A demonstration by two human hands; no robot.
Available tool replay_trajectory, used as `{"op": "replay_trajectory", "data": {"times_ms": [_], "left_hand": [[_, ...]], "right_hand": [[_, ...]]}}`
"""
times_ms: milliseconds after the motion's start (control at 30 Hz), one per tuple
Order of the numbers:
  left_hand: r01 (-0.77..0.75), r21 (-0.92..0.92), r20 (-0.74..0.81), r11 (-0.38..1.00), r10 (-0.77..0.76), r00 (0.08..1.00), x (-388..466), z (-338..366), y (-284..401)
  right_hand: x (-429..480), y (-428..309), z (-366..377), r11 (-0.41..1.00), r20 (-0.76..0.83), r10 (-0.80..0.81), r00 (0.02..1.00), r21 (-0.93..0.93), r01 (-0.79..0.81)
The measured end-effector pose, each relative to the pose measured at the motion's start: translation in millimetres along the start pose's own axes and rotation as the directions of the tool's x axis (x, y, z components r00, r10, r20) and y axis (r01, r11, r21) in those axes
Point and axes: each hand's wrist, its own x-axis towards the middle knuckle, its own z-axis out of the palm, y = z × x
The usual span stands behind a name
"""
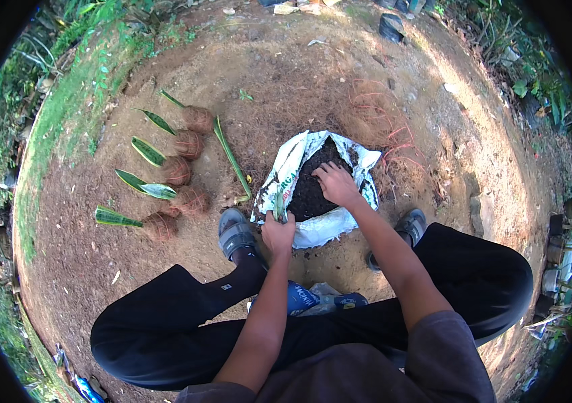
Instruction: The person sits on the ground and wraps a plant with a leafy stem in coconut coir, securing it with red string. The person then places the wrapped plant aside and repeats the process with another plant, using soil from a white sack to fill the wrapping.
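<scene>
My right hand (pixel 337 184) reaches into a white woven sack (pixel 324 232), its slightly spread fingers touching the dark soil (pixel 311 196) inside. At the sack's near left edge, my left hand (pixel 279 232) grips a short snake plant leaf (pixel 279 204), which points up and away from me. The sack lies between my feet with its mouth spread wide, and its side bears printed writing. Left of it, a long green stalk (pixel 230 156) rests on the ground. Further left, several fibre balls (pixel 189 144) wrapped in reddish string each carry a snake plant leaf (pixel 148 151).
Loose brown coconut fibre (pixel 326 101) and tangled red string (pixel 399 136) lie beyond the sack. A blue printed packet (pixel 298 298) is below my forearms. My sandalled left foot (pixel 235 234) stands beside the sack. A black plastic bag (pixel 391 27) sits at the far side.
</scene>
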Motion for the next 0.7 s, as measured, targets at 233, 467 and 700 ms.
{"op": "replay_trajectory", "data": {"times_ms": [233, 467, 700], "left_hand": [[-0.043, 0.057, 0.038, 0.997, 0.041, 0.998, 36, 1, 6], [-0.029, 0.111, 0.020, 0.993, 0.026, 0.999, 45, -23, -5], [-0.151, 0.027, -0.056, 0.988, 0.152, 0.987, 44, -23, -4]], "right_hand": [[-5, -21, 2, 0.971, 0.133, -0.221, 0.966, 0.118, 0.206], [-8, -49, 15, 0.887, 0.356, -0.456, 0.816, 0.107, 0.449], [25, -55, 48, 0.751, 0.328, -0.626, 0.708, 0.010, 0.660]]}}
